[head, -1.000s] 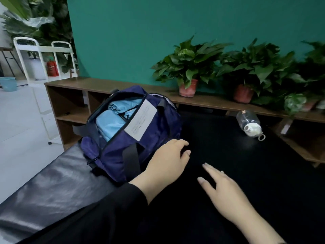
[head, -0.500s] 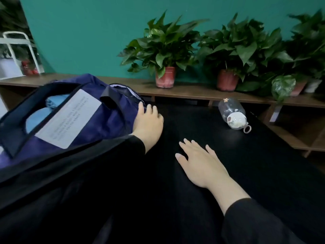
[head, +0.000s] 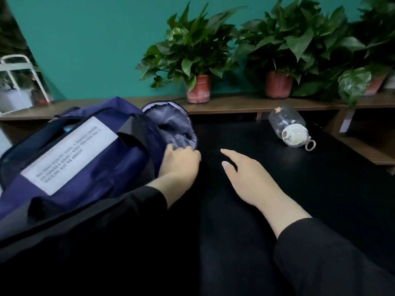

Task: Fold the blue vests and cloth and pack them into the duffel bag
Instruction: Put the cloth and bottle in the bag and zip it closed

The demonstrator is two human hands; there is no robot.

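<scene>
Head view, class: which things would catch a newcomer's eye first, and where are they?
The navy duffel bag with its white text label fills the left, its end gripped by the left hand. The right hand reaches over the black table. A clear bottle lies far right.

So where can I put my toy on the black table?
Bare table lies between the right hand and the bottle, and in front of the bottle toward the right edge. It is crowded on the left, where the bag sits and the left hand grips its end.
</scene>
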